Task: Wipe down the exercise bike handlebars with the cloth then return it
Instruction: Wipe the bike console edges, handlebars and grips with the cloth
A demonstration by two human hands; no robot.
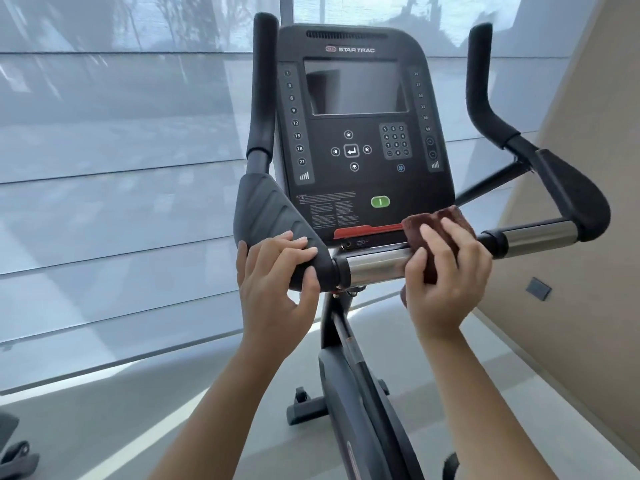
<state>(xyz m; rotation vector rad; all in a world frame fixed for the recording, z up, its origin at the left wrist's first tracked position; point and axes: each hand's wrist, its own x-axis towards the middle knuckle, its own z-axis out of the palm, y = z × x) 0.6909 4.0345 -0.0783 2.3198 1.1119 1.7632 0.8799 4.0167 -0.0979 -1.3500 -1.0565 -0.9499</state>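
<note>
The exercise bike's handlebar (pixel 374 265) runs across the middle as a shiny steel tube with black padded grips at both ends. My left hand (pixel 277 289) grips the black pad at the left end, fingers curled over its top. My right hand (pixel 446 282) holds a dark brown cloth (pixel 434 225) wrapped over the steel tube just right of centre, fingers on top and thumb toward the front. Black horn grips rise at the left (pixel 265 88) and right (pixel 479 81).
The black console (pixel 360 133) with screen and keypad stands right behind the bar, a red strip at its lower edge. The bike frame (pixel 349 375) drops between my arms. A shaded window wall is on the left, a beige wall on the right.
</note>
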